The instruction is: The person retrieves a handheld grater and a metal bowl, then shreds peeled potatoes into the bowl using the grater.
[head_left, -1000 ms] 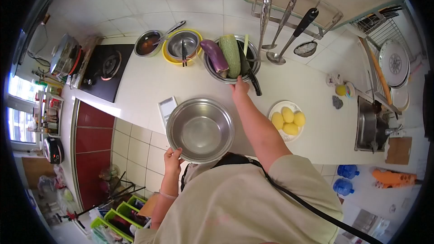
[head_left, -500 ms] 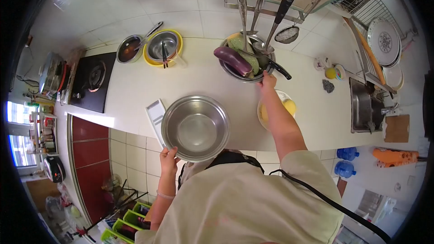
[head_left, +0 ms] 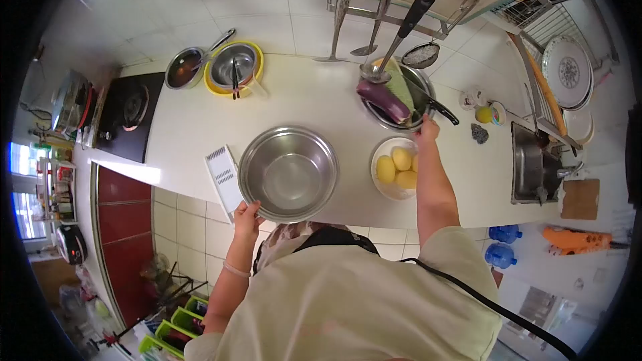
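My left hand is closed on the near-left rim of a large steel basin, which holds nothing. A white slicer-like board with slots lies partly under that basin. My right hand grips the near rim of a steel bowl farther back on the counter. In this bowl lie a purple eggplant, a green bumpy vegetable and a knife with a black handle. Just in front, a white plate carries several peeled potatoes, partly hidden by my right forearm.
At the back left stand a pan with dark liquid and a yellow bowl holding a steel bowl and chopsticks. A black cooktop is far left, a sink far right. Utensils, including a ladle, hang above the vegetable bowl.
My right hand has shifted the vegetable bowl to the right, away from under the hanging spatulas. More of the potato plate now shows. The left hand stays on the large basin.
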A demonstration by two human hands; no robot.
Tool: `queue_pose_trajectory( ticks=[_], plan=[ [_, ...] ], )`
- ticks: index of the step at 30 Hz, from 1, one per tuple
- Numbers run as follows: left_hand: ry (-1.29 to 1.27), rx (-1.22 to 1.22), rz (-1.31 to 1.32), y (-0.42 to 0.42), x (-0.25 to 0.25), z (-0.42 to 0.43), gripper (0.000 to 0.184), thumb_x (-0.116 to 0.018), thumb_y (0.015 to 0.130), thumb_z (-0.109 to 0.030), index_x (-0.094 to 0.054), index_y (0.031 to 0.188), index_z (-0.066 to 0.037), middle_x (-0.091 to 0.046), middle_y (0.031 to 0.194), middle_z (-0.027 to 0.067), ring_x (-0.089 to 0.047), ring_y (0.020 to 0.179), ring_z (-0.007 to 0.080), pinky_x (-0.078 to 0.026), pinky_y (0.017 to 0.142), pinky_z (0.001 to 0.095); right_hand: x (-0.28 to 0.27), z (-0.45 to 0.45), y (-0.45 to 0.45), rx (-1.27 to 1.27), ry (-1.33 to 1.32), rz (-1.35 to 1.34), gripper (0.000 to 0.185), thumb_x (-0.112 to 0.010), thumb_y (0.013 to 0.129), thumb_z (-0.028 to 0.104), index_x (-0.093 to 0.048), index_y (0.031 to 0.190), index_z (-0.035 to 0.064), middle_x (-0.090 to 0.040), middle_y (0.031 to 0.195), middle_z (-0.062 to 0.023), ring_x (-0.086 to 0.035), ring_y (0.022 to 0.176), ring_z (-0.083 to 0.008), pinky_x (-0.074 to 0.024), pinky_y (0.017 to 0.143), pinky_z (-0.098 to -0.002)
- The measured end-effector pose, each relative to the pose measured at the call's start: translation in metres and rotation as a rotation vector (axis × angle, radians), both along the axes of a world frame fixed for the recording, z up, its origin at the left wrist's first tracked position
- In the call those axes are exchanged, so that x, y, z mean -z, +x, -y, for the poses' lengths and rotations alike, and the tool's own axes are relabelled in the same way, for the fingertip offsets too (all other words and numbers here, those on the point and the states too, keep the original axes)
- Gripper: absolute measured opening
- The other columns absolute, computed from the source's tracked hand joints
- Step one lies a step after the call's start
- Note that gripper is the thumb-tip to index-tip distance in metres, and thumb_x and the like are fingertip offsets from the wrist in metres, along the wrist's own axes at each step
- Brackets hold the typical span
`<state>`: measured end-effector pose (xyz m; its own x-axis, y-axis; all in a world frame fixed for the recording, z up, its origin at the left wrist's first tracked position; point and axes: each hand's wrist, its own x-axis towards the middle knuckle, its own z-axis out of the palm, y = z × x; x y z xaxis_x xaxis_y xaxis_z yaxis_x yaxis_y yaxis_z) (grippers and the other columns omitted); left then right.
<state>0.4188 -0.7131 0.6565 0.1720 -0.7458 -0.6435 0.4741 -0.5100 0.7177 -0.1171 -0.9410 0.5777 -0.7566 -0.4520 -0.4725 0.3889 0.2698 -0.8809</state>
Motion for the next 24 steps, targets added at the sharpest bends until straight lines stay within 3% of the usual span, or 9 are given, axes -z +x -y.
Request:
queue_pose_trajectory(
  ticks=[5,6,8,12,16,19,21,22,24],
  plan=[
    [0.032,-0.087,0.001,-0.017,0.001,0.007,0.005,-0.059,0.088,-0.004,-0.061,0.088,-0.009,-0.063,0.078,0.0009,-0.063,0.069,0.0137,-0.057,0.06,0.0322,0.027,-0.012,-0.085,0.07,-0.111,0.042,0.014,-0.067,0.089,0.017,-0.06,0.088,0.0057,-0.064,0.087,-0.0111,-0.064,0.074,-0.0272,-0.0533,0.056,-0.0451],
    [0.034,-0.063,-0.015,-0.018,0.002,0.009,0.005,-0.059,0.088,-0.005,-0.061,0.089,-0.009,-0.064,0.08,0.0012,-0.064,0.07,0.0141,-0.058,0.062,0.033,0.017,-0.019,-0.091,0.055,-0.119,0.028,0.014,-0.064,0.089,0.013,-0.059,0.091,0.0002,-0.065,0.089,-0.0126,-0.065,0.073,-0.0267,-0.0552,0.057,-0.0406],
    [0.035,-0.04,-0.039,-0.018,0.014,0.007,0.006,-0.059,0.088,-0.006,-0.061,0.094,-0.008,-0.066,0.086,0.0026,-0.066,0.075,0.0157,-0.059,0.069,0.0347,0.016,-0.03,-0.111,0.013,-0.14,0.024,0.016,-0.059,0.093,0.018,-0.059,0.091,0.0017,-0.064,0.089,-0.0127,-0.064,0.068,-0.0238,-0.0537,0.052,-0.0378],
    [-0.01,0.011,-0.067,-0.015,0.022,0.003,0.012,-0.058,0.09,-0.008,-0.061,0.101,-0.007,-0.066,0.093,0.004,-0.066,0.084,0.0165,-0.058,0.076,0.0343,-0.027,-0.082,-0.1,-0.064,-0.189,0.233,0.027,-0.05,0.098,0.028,-0.058,0.085,0.0057,-0.06,0.069,-0.0058,-0.057,0.053,-0.017,-0.046,0.043,-0.032],
    [-0.035,0.003,-0.042,-0.016,0.036,0.001,0.011,-0.057,0.091,-0.009,-0.061,0.102,-0.007,-0.067,0.093,0.0039,-0.065,0.085,0.0163,-0.057,0.077,0.0347,0.076,-0.168,-0.161,-1.042,0.49,-0.475,0.024,-0.052,0.096,0.022,-0.058,0.114,0.0079,-0.065,0.081,-0.007,-0.06,0.057,-0.0164,-0.0525,0.051,-0.0306],
    [-0.081,-0.037,-0.031,-0.016,0.048,-0.001,0.009,-0.057,0.093,-0.011,-0.06,0.101,-0.007,-0.067,0.094,0.0037,-0.065,0.085,0.0157,-0.057,0.077,0.0337,-0.01,-0.201,-0.071,-0.825,0.373,0.068,0.034,-0.054,0.093,0.019,-0.05,0.126,0.0121,-0.066,0.088,-0.0076,-0.066,0.064,-0.0173,-0.0566,0.057,-0.0301],
    [-0.162,-0.041,-0.062,-0.007,0.073,0.003,0.008,-0.057,0.094,-0.013,-0.06,0.1,-0.008,-0.066,0.093,0.0035,-0.065,0.084,0.0147,-0.057,0.074,0.0314,-0.013,-0.199,-0.047,-0.888,0.387,0.01,0.036,-0.054,0.092,0.014,-0.048,0.127,0.0131,-0.066,0.088,-0.0084,-0.067,0.064,-0.0177,-0.0571,0.057,-0.0308],
    [-0.145,-0.135,-0.02,-0.021,0.055,0.011,0.007,-0.058,0.094,-0.014,-0.06,0.097,-0.008,-0.065,0.086,-0.0003,-0.062,0.074,0.0094,-0.05,0.06,0.0232,-0.013,-0.194,-0.038,-0.949,0.392,-0.053,0.039,-0.053,0.09,0.009,-0.046,0.128,0.014,-0.066,0.089,-0.0091,-0.067,0.064,-0.0181,-0.0576,0.057,-0.0315],
    [-0.152,-0.153,-0.011,-0.013,0.067,0.018,0.007,-0.058,0.094,-0.014,-0.061,0.098,-0.008,-0.064,0.085,-0.0008,-0.06,0.071,0.0085,-0.048,0.058,0.0228,-0.016,-0.189,-0.019,-0.925,0.386,-0.055,0.043,-0.053,0.089,0.006,-0.044,0.13,0.0141,-0.066,0.089,-0.0103,-0.067,0.065,-0.0188,-0.058,0.057,-0.0329]
  ],
)
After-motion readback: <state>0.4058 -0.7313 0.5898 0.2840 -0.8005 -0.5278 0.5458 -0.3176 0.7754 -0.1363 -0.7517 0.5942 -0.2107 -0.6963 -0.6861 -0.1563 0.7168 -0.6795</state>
